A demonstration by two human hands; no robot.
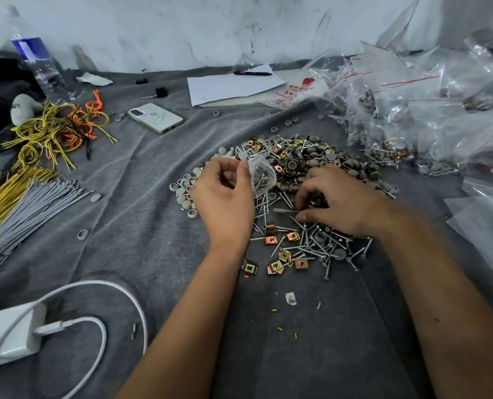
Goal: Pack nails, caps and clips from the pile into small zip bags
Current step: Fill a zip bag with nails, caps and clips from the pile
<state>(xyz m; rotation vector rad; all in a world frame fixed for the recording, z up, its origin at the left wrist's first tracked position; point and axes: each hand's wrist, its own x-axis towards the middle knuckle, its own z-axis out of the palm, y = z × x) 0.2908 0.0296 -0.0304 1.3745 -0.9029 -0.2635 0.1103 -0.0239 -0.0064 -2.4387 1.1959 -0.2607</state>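
Note:
A pile [302,165] of silver nails, grey round caps and gold or copper square clips lies on the grey cloth at centre. My left hand [225,197] holds a small clear zip bag [261,175] with a few caps and nails inside, pinched at its mouth between thumb and fingers. My right hand [337,200] is curled over the pile's middle, its fingertips closed on a small cluster of gold clips [315,201]. More nails [323,246] and clips [279,262] are scattered nearer to me.
Filled zip bags [412,122] are heaped at the right. A phone [156,118], paper with a pen [233,86] and a water bottle [38,61] lie behind. Yellow and orange cords [58,131] and grey ties [29,208] sit at the left, a white charger [9,332] at front left.

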